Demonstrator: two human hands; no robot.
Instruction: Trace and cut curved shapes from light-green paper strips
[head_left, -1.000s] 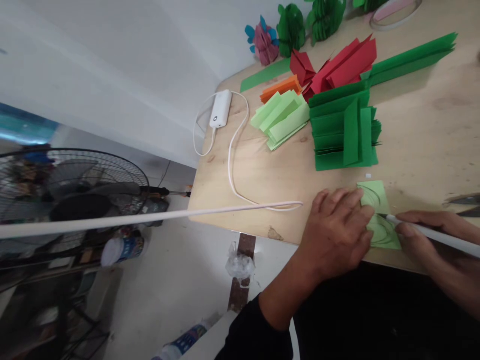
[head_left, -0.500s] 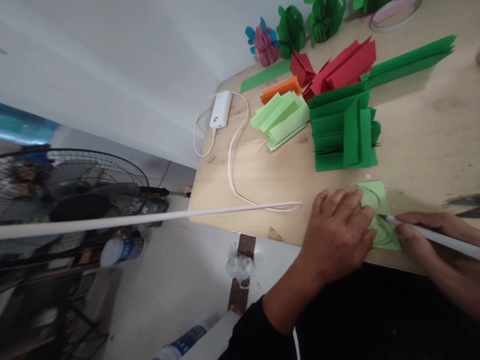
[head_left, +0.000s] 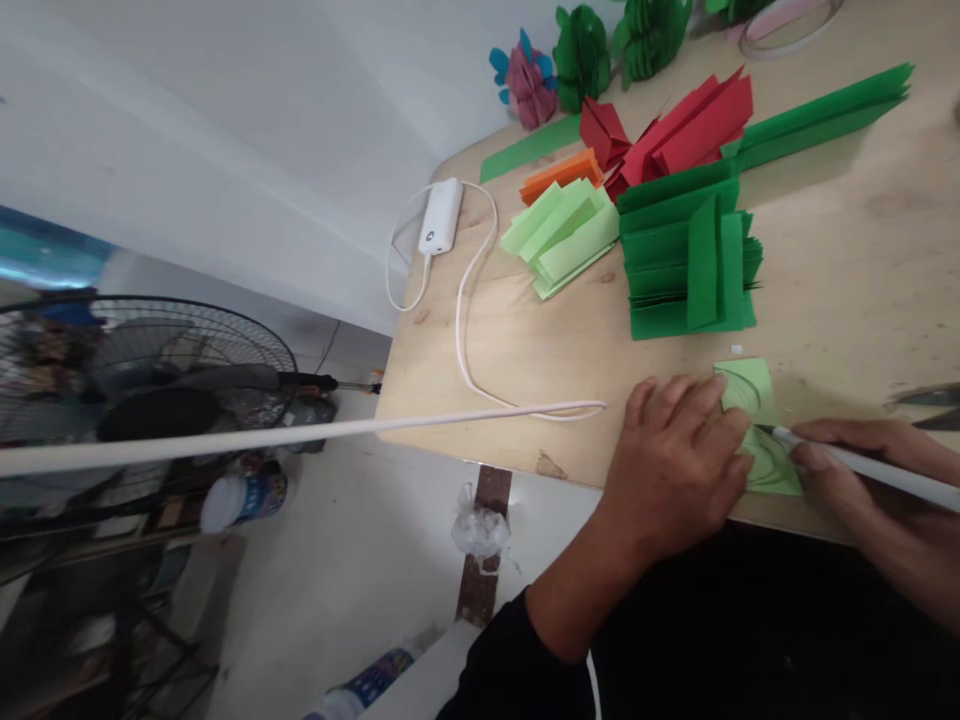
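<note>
A light green piece of paper [head_left: 757, 385] lies near the table's front edge, with curved lines on it. My left hand [head_left: 679, 465] rests palm down on its left side, fingers laid out and pressing it to the table. Between the thumb and fingers of my right hand [head_left: 862, 480] is a white pen [head_left: 885, 472], held at a slant. Its dark tip touches the paper close to my left fingertips. My left hand covers part of the paper and its lines.
Dark green folded papers [head_left: 675, 260], light green ones [head_left: 566, 235], red ones [head_left: 690, 130] and orange ones [head_left: 559, 175] lie behind. Scissors [head_left: 930, 405] are at the right. A white power bank [head_left: 441, 215] trails a cable [head_left: 461, 320]. A fan [head_left: 150, 380] stands left, off the table.
Almost nothing differs; the view has shifted very slightly. Both hands, the pen and the paper keep the same places.
</note>
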